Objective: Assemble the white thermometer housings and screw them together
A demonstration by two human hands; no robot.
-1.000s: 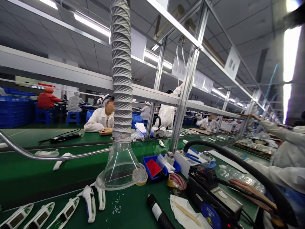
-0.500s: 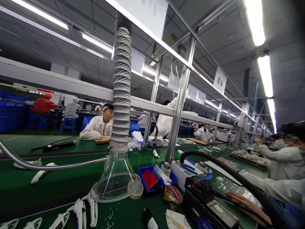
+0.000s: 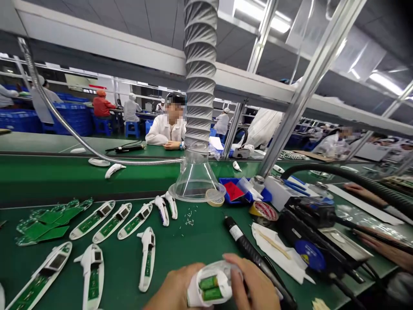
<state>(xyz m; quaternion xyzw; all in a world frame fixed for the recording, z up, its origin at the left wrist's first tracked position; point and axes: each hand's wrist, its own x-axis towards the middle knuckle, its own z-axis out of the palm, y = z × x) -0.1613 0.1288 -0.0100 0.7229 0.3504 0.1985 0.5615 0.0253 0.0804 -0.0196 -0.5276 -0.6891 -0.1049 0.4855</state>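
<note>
Batteries (image 3: pixel 211 294) (two, green) sit seated but uncovered in the device (image 3: pixel 193 294) our left hand (image 3: pixel 176 287) and right hand (image 3: pixel 258 286) pinch; beyond our grip, housings (image 3: pixel 145 285) lie unclosed.

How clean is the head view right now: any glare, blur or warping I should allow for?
Head view: ceiling light blown out; bright streaks on the clear hood; metal upright slants, edges look stretched; top right corner dark; left hand and right hand slightly soft, green batteries distinct.
</note>
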